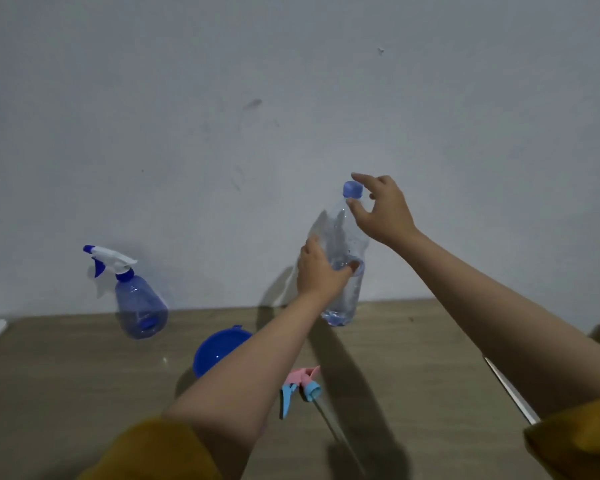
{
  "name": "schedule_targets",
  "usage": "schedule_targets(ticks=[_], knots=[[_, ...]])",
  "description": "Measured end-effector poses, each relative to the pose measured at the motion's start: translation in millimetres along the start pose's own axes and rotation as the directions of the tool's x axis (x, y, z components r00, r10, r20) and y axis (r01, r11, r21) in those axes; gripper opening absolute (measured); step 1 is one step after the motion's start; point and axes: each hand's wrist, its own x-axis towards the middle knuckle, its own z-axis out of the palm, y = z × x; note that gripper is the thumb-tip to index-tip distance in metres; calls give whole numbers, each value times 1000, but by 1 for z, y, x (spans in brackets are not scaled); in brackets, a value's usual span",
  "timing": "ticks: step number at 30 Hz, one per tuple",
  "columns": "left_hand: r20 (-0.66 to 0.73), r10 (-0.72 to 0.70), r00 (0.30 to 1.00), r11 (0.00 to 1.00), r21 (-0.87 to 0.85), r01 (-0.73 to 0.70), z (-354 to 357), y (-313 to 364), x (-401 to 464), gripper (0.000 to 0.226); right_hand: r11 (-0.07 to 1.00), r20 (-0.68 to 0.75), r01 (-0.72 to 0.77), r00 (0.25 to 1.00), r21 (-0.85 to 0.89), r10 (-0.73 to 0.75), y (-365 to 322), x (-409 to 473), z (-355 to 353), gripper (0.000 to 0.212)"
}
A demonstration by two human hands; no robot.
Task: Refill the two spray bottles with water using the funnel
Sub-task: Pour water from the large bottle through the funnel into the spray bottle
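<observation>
Against the wall at the tabletop's (413, 358) far edge, the blue spray bottle (141, 303) stands toward the far left corner, and the clear water bottle (342, 265) stands right of the middle, held by both hands. Bare tabletop lies between them along that edge. Nearer, the blue funnel (215, 349) and the pink-and-blue spray head (300, 388) lie under the left forearm (243, 375), blocking the middle. The right side lies open.
</observation>
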Motion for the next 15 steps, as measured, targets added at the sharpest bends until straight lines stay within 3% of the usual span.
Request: schedule_targets(ticks=[4, 9, 15], knots=[[-10, -27, 1000, 999, -32, 27, 21, -2, 14, 91, 997, -48, 70, 997, 24, -68, 6, 9, 6, 33], [-154, -74, 985, 993, -102, 59, 34, 3, 6, 67, 988, -139, 113, 985, 109, -97, 0, -1, 4, 26], [-153, -62, 986, 986, -161, 38, 25, 11, -26, 58, 983, -166, 115, 982, 147, -90, -12, -30, -19, 30]])
